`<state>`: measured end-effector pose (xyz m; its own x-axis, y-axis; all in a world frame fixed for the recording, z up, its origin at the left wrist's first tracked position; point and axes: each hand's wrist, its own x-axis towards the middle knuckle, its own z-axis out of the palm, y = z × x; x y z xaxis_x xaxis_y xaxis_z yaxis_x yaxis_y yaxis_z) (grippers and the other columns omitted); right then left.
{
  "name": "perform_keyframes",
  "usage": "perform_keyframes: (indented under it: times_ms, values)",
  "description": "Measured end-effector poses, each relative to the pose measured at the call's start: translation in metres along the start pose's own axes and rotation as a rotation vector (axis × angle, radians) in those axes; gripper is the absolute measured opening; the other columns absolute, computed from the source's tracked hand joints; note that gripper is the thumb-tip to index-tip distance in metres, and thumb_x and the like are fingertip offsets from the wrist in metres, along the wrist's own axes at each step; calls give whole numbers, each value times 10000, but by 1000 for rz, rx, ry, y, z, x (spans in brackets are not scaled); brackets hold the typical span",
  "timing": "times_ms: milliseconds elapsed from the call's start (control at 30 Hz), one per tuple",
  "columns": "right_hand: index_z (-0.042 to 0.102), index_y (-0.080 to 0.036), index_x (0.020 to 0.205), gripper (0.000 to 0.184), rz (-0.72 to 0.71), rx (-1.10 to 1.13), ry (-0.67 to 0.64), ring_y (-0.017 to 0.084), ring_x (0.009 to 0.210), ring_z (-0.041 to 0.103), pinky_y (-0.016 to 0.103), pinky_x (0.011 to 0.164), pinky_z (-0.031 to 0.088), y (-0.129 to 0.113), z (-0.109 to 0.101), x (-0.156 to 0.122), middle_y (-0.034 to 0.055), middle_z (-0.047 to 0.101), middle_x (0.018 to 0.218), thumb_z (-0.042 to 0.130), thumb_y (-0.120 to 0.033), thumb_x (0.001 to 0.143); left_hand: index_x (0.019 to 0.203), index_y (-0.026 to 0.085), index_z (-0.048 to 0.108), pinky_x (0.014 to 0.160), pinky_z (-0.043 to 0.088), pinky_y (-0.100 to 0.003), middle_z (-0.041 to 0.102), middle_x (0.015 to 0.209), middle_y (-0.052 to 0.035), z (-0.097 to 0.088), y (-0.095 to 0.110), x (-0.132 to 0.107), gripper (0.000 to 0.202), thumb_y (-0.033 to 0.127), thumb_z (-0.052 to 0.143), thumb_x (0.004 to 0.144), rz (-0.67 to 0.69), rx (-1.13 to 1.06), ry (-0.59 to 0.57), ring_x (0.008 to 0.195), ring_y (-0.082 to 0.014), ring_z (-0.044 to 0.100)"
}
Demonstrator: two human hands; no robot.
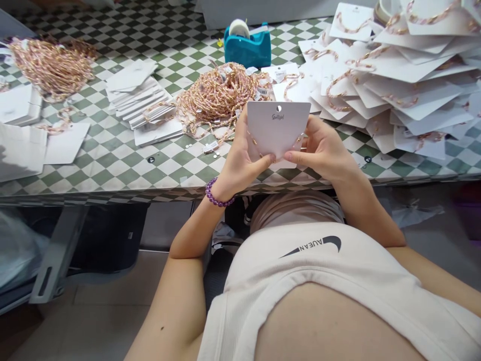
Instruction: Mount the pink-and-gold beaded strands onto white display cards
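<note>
The head camera looks forward — and down (close).

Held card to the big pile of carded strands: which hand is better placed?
Right, probably: the right hand grips the right side of the card, towards the pile of carded strands. The left hand grips the opposite side, nearer the loose strand bundle.

- A card [278, 133] is held between the left hand [240, 160] and the right hand [325, 150], before the middle strand heap [216, 90].
- Behind that heap, a tape dispenser [248, 47] is set on the desk [124, 168].
- Just left of the heap, a card stack [131, 93] is placed.
- Farther left, a second strand heap [54, 67] is laid, with loose cards [18, 150] placed before it.
- The desk's right side is covered by a pile of strung cards [409, 65].
</note>
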<state>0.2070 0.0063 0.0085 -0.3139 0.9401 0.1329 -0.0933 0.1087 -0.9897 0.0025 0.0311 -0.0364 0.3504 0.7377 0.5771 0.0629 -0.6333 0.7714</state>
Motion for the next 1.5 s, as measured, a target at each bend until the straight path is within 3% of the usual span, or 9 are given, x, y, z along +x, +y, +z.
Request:
perform_keyframes:
  times_ms: [100,233,567,767,867,1033,1233,1433,1500]
  values:
    - [627,-267,1116,534,29,15,8,122,772,654,215,589,570,3,0,1,13,658,1142,905,-335,665,1552,375,155,1103,518,-437,408,1541,-129,-1,1,-1,949,572,736,828,14,44,43,1399,-304,472]
    - [640,-305,1097,424,-133,-92,244,175,957,652,251,701,578,10,-1,3,14,632,1146,844,-441,751,1553,419,131,1136,494,-430,323,1603,-95,2,9,-1,896,565,690,868,45,91,92,1438,-300,429]
    - [518,-274,1351,494,-377,-1015,420,311,1214,547,502,984,520,-25,8,-16,126,567,1254,637,-463,910,1572,337,40,1038,550,-476,327,1582,-161,15,24,-12,758,570,467,991,126,252,-10,1487,-364,348]
    - [411,-263,1450,659,-347,-1003,130,158,635,586,325,659,545,-31,13,-31,-11,605,730,645,-538,899,1556,215,200,1052,560,-427,492,1463,-188,20,41,-20,634,299,499,1002,268,217,-88,1364,-309,529]
    - [384,-259,1437,737,-364,-986,107,176,713,616,328,653,560,-31,11,-37,7,613,812,702,-561,845,1557,179,216,1204,414,-497,428,1533,-198,18,56,-19,682,298,553,975,293,131,-200,1457,-328,419]
    - [391,-317,1427,788,-389,-946,77,339,1280,509,468,887,595,-31,4,-43,127,468,1356,745,-609,787,1563,310,226,1224,394,-533,269,1653,-67,14,72,-24,709,521,544,966,42,-145,-338,1516,-336,310]
    - [323,-386,1457,695,-341,-639,20,296,1432,422,484,1107,505,-22,0,-41,59,224,1594,694,-476,877,1487,375,346,1167,469,-502,375,1606,-30,20,68,-25,753,737,564,864,-226,-437,-239,1450,-315,433]
    - [411,-410,1442,739,-631,-730,24,296,1522,257,525,1244,330,-37,0,-42,-9,285,1585,775,-431,799,1426,330,356,1056,544,-442,589,1422,-41,22,69,-19,728,409,721,802,-552,-824,-29,1210,-247,646]
    - [396,-471,1401,686,-556,-776,24,273,1549,190,508,1250,325,-45,-1,-47,-96,219,1603,717,-545,799,1384,292,378,989,568,-361,640,1345,-40,21,73,-15,702,281,720,770,-666,-936,22,1100,-196,689]
